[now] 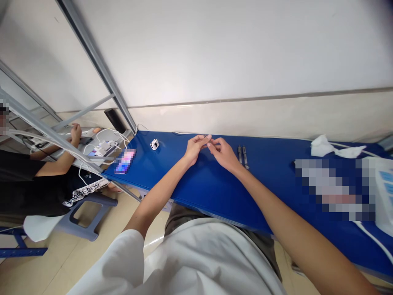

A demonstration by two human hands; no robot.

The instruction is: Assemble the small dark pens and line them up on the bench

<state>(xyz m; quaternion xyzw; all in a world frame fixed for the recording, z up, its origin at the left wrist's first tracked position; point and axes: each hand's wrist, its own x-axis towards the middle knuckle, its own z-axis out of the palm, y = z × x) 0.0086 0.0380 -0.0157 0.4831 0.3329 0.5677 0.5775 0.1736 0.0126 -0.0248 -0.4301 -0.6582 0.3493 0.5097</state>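
My left hand (195,148) and my right hand (223,153) meet above the blue tabletop (181,184), near its far edge. Both are closed in a pinch, fingertips close together. Whatever they hold, if anything, is too small or hidden to make out. Just right of my right hand lie two slim grey pen-like things (242,155) side by side. A small white cube-shaped device with a dark face (154,144) sits on the table to the left of my left hand.
A phone with a lit screen (125,161) lies at the table's left end. On the right are crumpled white tissue (334,148), a blurred-out flat object (331,186) and a white package (383,192). Beyond a metal frame (101,69), another person (33,176) works at a cluttered surface.
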